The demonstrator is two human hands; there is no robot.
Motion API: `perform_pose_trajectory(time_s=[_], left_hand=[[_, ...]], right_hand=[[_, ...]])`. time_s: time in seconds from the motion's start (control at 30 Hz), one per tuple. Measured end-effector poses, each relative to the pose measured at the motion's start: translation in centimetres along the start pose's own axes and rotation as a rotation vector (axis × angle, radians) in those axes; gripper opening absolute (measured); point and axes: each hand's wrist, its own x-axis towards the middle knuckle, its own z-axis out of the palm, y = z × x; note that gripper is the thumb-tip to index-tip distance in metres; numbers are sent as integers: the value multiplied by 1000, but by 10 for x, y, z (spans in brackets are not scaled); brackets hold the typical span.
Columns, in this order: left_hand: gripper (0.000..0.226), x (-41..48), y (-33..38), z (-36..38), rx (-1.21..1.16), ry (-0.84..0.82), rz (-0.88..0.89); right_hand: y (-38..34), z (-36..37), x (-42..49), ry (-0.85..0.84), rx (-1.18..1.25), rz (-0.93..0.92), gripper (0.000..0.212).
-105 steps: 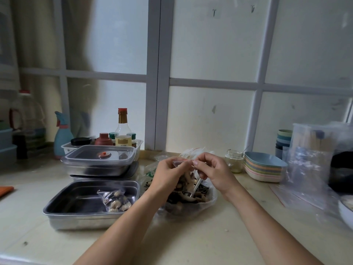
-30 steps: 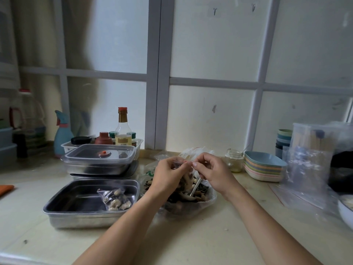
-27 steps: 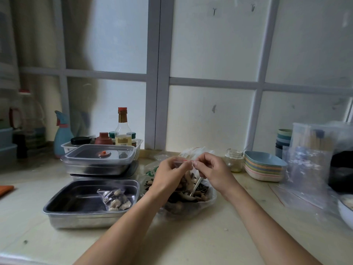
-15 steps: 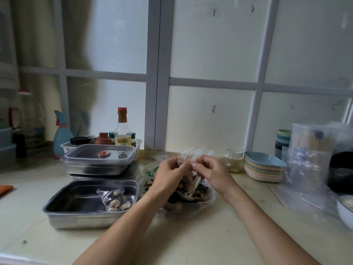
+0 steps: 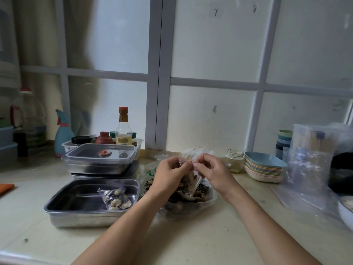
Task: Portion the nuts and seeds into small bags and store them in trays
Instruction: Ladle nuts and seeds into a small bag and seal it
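small bag (image 5: pixel 188 175) (nuts inside), pinched by left hand (image 5: pixel 170 175), right hand (image 5: pixel 214 172)

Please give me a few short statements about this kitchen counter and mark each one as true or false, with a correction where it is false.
1. The left hand and the right hand both pinch the top of the small clear plastic bag with a red seal line. True.
2. The open rectangular steel tray holds three filled bags. False: it holds only one filled clear bag.
3. The stack of pastel shallow dishes stands to the left of the trays. False: it stands far to their right, next to the small glass jar.
4. The second steel tray, behind the open one, has a clear plastic lid on it. True.
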Motion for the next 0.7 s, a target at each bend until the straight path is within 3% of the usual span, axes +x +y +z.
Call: perform_pose_trajectory(time_s=[0.7], left_hand=[[13,5,-6,0,28,-3,25]], right_hand=[[1,0,0,-9,24,32,15]])
